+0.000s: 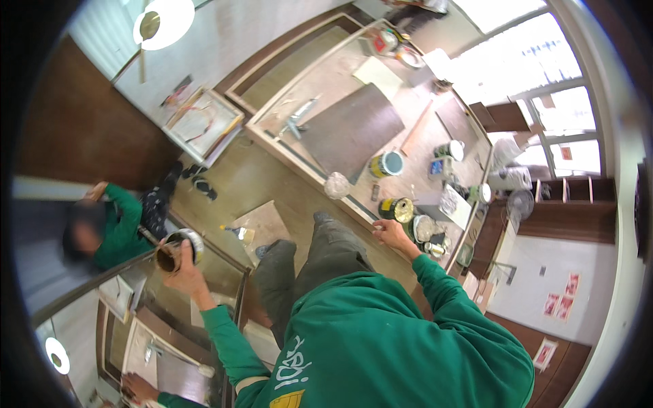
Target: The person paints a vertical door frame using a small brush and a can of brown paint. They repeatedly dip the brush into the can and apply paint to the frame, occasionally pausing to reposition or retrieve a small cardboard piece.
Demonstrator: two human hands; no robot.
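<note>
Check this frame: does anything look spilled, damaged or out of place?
Nothing is clearly spilled or damaged. One oddity: a pale round lump at the near edge of the table seems to overhang it; I can't tell what it is. Also, a paintbrush lies on a loose board near the person's feet, an awkward spot.

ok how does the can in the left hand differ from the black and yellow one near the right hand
The can in the left hand is held up off any surface; the black and yellow can stands on the table. The held can shows dark brown; the black and yellow can has a gold-coloured top. Both are round.
</note>
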